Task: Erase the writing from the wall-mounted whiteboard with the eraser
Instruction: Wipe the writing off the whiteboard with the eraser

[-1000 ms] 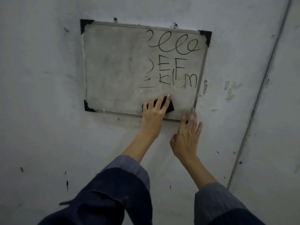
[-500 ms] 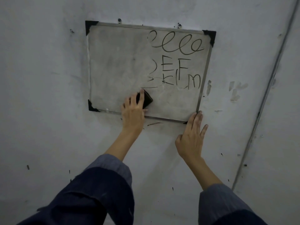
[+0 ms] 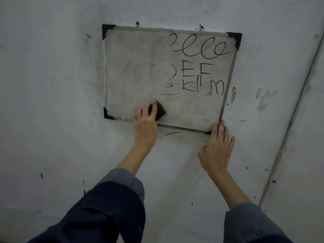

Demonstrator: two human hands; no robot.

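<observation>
**Eraser low on the whiteboard**

The left hand (image 3: 145, 123) presses the black eraser (image 3: 159, 111) against the whiteboard (image 3: 133, 71), near its lower-left corner. The right hand (image 3: 216, 151), fingers straight, braces the whiteboard's lower-right corner. Writing (image 3: 198, 67) fills the whiteboard's right half, above the eraser.

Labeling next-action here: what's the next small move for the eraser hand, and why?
Probably slide the eraser up and to the right, into the writing. The left hand presses it on the lower part of the whiteboard, where the surface looks wiped, while loops and letters fill the upper right. The right hand lies flat at the bottom right corner, seemingly steadying the board.
</observation>
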